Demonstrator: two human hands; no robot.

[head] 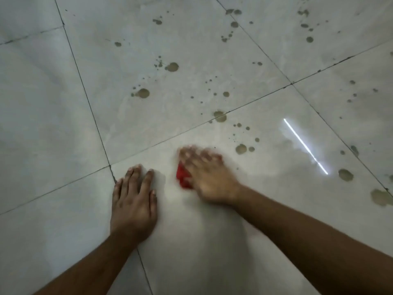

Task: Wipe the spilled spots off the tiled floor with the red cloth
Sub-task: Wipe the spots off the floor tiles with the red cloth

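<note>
My right hand [207, 174] lies flat on the red cloth [183, 177] and presses it onto the pale tiled floor [63, 103]; the hand is motion-blurred and covers most of the cloth, so only a red edge shows at its left. My left hand [134, 200] rests flat on the floor to the left, fingers straight and spread, holding nothing. Several brownish spilled spots dot the tiles beyond the cloth, the nearest spot [241, 149] just to the upper right of my right hand. More spots [143, 93] lie farther off.
Dark grout lines [93, 118] cross the floor. A bright streak of reflected light [305, 145] lies to the right. A larger stain [380, 196] sits at the right edge. The tile around my hands looks smeared and damp.
</note>
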